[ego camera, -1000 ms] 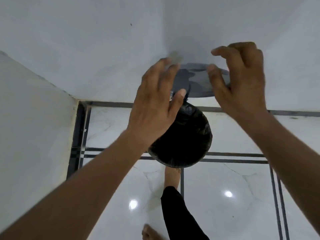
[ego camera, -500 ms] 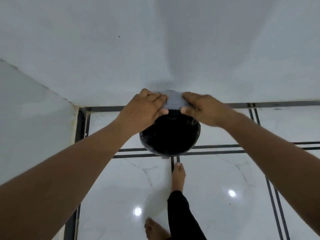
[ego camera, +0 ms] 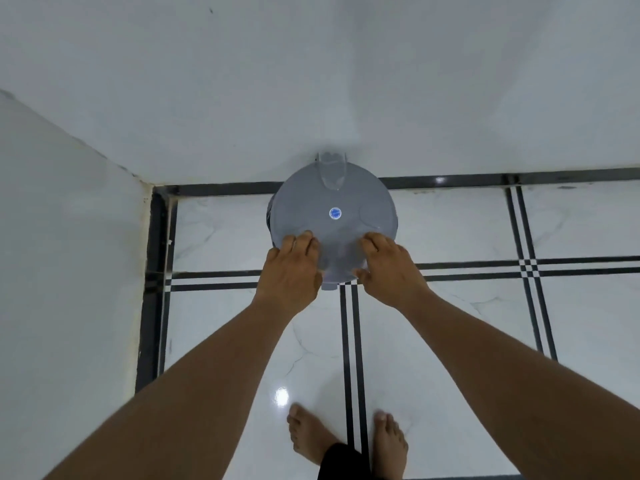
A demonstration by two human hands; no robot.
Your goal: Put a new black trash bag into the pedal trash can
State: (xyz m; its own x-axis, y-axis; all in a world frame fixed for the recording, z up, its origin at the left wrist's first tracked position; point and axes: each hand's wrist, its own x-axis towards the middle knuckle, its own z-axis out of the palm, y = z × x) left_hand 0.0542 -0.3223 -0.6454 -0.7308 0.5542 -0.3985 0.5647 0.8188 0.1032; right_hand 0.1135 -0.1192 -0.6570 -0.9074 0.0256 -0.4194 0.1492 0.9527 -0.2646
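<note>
Both forearms stretched forward and down, left hand [ego camera: 290, 271] and right hand [ego camera: 387, 268] lying palm-down, fingers loosely together, gripping nothing, pressed flat on the near edge of the round grey plastic lid [ego camera: 334, 220], closed over the pedal trash can by the white wall [ego camera: 311, 81]; black bag hidden

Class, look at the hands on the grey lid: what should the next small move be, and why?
Probably lift both hands away: the left hand and right hand rest on the lid, which lies flat over the trash can, its inside hidden.
</note>
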